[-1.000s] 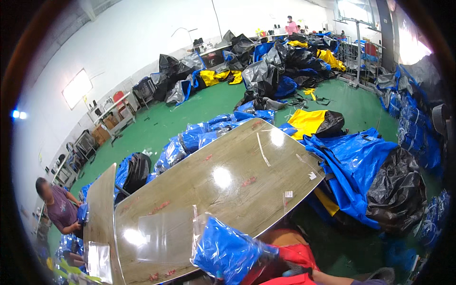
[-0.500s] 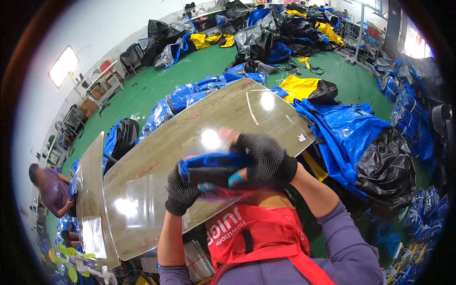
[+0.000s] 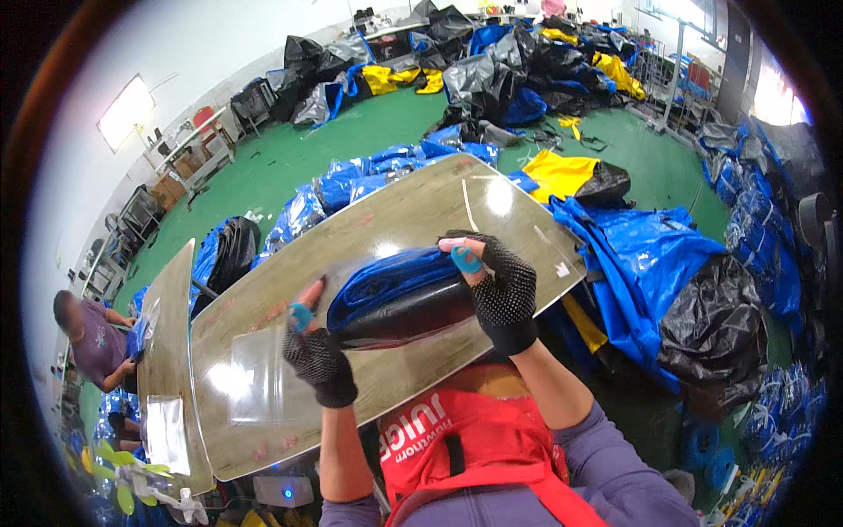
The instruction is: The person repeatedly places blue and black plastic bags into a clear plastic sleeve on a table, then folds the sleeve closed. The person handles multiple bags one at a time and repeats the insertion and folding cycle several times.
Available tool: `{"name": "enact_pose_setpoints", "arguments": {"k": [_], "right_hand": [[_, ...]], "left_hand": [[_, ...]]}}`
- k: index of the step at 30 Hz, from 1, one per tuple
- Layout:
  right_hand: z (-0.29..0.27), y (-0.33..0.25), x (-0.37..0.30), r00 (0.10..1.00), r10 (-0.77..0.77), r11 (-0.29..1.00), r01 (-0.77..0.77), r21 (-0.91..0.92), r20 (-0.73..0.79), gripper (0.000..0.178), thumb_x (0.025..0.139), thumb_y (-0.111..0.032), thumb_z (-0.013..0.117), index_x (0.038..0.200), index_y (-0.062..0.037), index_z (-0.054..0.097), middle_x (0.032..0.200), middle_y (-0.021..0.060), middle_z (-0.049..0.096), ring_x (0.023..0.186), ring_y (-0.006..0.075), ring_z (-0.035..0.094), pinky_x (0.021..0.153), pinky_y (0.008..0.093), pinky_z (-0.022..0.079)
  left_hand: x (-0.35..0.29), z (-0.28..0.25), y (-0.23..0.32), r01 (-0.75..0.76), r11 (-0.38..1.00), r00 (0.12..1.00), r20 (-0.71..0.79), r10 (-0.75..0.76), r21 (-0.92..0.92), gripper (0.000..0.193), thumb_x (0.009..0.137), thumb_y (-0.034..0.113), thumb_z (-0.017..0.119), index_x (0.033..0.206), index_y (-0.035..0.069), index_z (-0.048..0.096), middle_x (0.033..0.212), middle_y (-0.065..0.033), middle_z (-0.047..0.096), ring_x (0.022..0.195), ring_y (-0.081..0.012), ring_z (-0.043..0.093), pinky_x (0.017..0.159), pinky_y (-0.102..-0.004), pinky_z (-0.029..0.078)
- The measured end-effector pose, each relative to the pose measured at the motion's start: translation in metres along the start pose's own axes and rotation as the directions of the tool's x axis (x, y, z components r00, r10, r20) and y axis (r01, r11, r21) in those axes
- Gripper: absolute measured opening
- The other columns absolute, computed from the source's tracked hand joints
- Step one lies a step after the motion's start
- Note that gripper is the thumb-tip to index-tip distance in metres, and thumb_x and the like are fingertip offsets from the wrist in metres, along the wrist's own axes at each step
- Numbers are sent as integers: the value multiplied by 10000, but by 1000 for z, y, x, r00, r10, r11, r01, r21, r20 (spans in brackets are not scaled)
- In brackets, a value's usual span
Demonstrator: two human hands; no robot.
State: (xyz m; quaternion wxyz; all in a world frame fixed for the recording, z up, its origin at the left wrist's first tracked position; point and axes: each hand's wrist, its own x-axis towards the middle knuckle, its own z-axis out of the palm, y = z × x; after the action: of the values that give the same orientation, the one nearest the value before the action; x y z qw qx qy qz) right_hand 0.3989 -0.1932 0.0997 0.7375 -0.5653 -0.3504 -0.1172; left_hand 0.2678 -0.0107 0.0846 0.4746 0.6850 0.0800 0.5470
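Observation:
A folded blue and black plastic-sheet bundle (image 3: 399, 299) lies on the wood-patterned table in front of me, with clear plastic film around it. My right hand (image 3: 496, 294), in a black dotted glove with bare fingertips and blue tape on one finger, pinches the film at the bundle's right end. At the bundle's left end is my left hand (image 3: 320, 356), gloved alike, its fingers stretched out and a little apart. Flat clear plastic bags (image 3: 263, 373) lie on the table left of that hand.
A second table panel (image 3: 167, 351) adjoins at the left, where another person (image 3: 97, 342) handles a blue item. Packed blue bundles (image 3: 325, 189) line the table's far edge. Blue and black sheeting (image 3: 641, 255) is heaped at the right; more piles lie across the green floor.
The bundle has come down from between my hands onto the table and now shows its long side. My hands have moved apart to its two ends.

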Motion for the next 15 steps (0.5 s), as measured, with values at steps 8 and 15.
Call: {"name": "enact_pose_setpoints", "arguments": {"k": [8,15], "right_hand": [[-15,-50,19,969,-202,972,216,-92,143,148,954,-143,557,1011,-11,591,887,104,672,846,153,644,784,306,501],[-20,66,-1,868,425,776,-204,-597,256,421,909,-275,535,1190,38,551,951,282,639,871,430,625,774,449,499]], "left_hand": [[38,-33,57,377,921,850,359,-385,94,608,998,535,306,955,1,592,786,-151,702,688,-223,698,634,-305,544],[7,-44,-42,805,589,517,574,-635,-74,553,979,483,433,956,-33,631,776,-167,687,646,-217,682,583,-309,542]]}}
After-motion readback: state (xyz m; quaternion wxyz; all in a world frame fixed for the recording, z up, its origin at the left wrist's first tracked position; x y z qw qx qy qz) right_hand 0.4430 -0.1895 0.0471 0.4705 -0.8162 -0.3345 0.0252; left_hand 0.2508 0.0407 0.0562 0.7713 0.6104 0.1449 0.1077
